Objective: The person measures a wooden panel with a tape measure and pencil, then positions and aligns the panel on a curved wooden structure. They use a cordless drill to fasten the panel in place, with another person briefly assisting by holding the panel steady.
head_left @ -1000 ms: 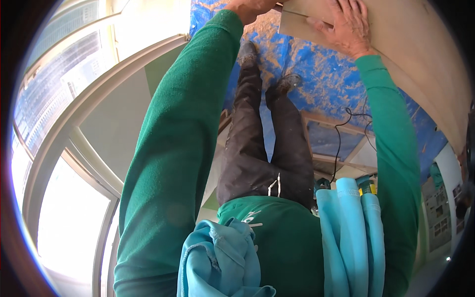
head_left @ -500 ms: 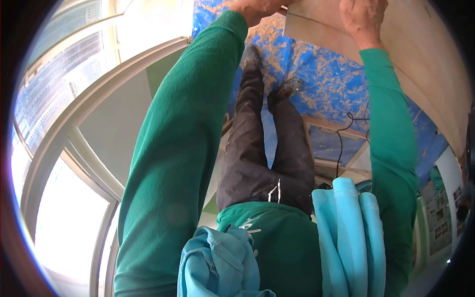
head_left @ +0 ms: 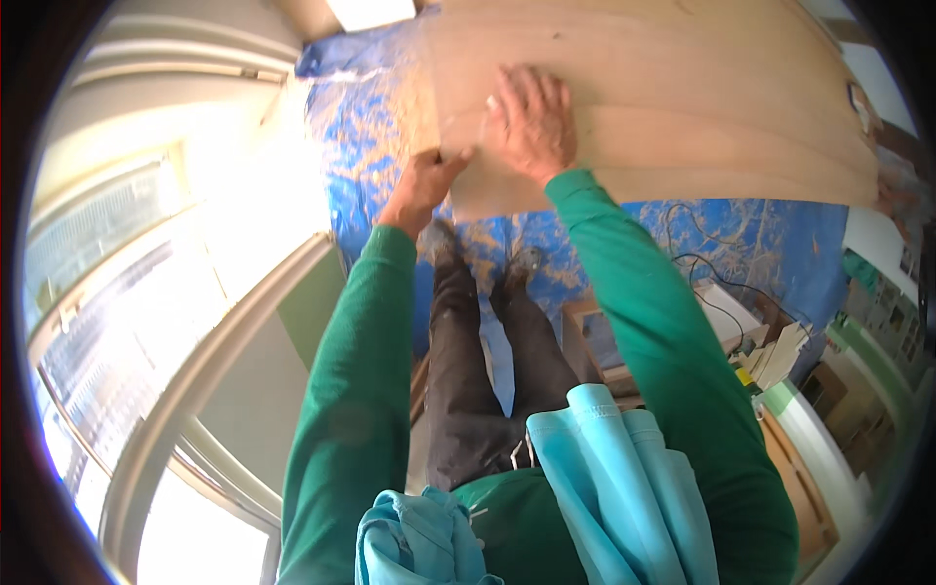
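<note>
A wide, pale plywood sheet (head_left: 682, 117) spans the upper part of the view. My right hand (head_left: 531, 122) lies palm down on it near its left end, fingers stretched out. At the sheet's left edge, close to the near corner, my left hand (head_left: 421, 187) grips the edge with the thumb on top. The fingers of that hand are partly hidden. Both arms are in green sleeves.
Sawdust and shavings cover a blue tarp (head_left: 799, 253) under my feet. A black cable (head_left: 697, 258) runs over it near a wooden frame (head_left: 585, 336) at right. A window (head_left: 127, 253) stands at left. Light-blue cloth (head_left: 604, 468) hangs at my chest.
The sheet appears lower, and much more of its face shows. My right hand has gone from a closed position to lying flat on it. Both hands appear lower and closer together.
</note>
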`<state>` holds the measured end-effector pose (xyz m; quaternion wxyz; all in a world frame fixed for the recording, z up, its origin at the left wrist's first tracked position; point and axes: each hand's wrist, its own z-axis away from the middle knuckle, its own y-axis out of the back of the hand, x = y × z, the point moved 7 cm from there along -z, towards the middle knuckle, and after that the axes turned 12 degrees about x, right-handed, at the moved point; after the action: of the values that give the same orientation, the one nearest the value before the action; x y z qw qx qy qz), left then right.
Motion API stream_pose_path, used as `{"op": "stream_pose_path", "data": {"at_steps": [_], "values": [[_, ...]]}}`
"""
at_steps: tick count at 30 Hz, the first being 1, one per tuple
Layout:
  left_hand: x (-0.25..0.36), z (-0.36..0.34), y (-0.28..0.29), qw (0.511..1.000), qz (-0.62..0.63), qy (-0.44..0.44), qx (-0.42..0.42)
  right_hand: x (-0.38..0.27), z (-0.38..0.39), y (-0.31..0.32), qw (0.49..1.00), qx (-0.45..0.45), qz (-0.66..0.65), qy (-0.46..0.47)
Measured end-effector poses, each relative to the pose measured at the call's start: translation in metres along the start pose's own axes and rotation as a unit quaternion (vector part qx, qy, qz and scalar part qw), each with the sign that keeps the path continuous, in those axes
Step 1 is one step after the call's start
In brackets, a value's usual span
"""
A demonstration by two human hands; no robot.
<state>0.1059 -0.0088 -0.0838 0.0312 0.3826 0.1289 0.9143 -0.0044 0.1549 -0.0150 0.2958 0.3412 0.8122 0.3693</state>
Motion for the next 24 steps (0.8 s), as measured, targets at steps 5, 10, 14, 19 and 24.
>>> {"op": "stream_pose_path", "data": {"at_steps": [5, 10, 14, 19, 24], "values": [[0.004, -0.007, -0.013, 1.0, -0.007, -0.01, 0.016, 0.006, -0.001, 0.015, 0.999, -0.015, -0.007, -0.027], [0.0, -0.006, -0.005, 0.999, -0.027, 0.027, 0.032, -0.033, 0.024, 0.071, 0.995, -0.018, -0.015, -0.093], [-0.021, -0.031, -0.001, 0.993, -0.093, 0.067, -0.012, -0.06, 0.161, 0.158, 0.958, -0.114, -0.029, -0.261], [0.007, -0.002, -0.012, 0.987, -0.108, 0.093, -0.08, -0.109, 0.439, 0.274, 0.779, -0.275, 0.1, -0.554], [0.012, -0.006, -0.005, 0.981, -0.137, 0.108, -0.081, -0.215, 0.555, 0.378, 0.502, -0.33, 0.065, -0.797]]}}
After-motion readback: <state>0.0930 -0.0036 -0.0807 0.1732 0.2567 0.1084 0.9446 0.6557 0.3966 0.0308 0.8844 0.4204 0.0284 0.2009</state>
